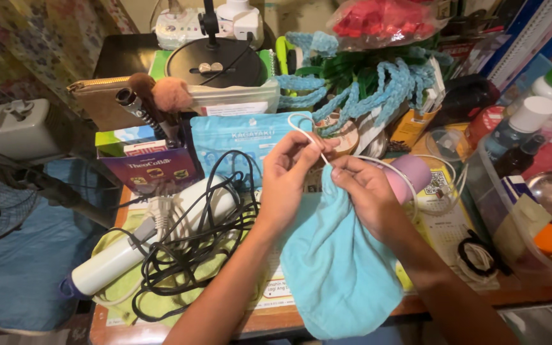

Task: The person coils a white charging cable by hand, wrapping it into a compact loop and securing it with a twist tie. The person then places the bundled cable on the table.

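Here, over a crowded wooden table point(161, 332), both hands meet at the top edge of a light blue cloth pouch point(340, 268). The left hand point(287, 176) has its fingers closed together, pinching a thin white cord point(308, 135) that rises in a small loop above the fingertips. The right hand point(368, 191) is likewise closed, its fingers clamped on the rim of the pouch and on the cord just beside the left hand's grip. The two hands are almost touching. The pouch hangs down from them, lying over the front part of the table and past its near edge, between the person's forearms. More of the white cord curves away to the right, passing around a pale pink cylinder point(410, 176) that lies just behind the right hand.

To the left of the left hand lies a white hair iron point(154, 239) on a yellow-green cloth point(119, 300), with a tangled black cable point(193, 255) heaped over it. Behind the hands stands a blue packet point(237, 144), and beside it a purple box point(151, 167) with a makeup brush point(170, 96) leaning above it. A fake plant with blue yarn strands point(365, 83) sits further back. At the right stands a clear plastic bin point(525, 191) full of bottles. A grey fan point(7, 166) stands off the table at the far left.
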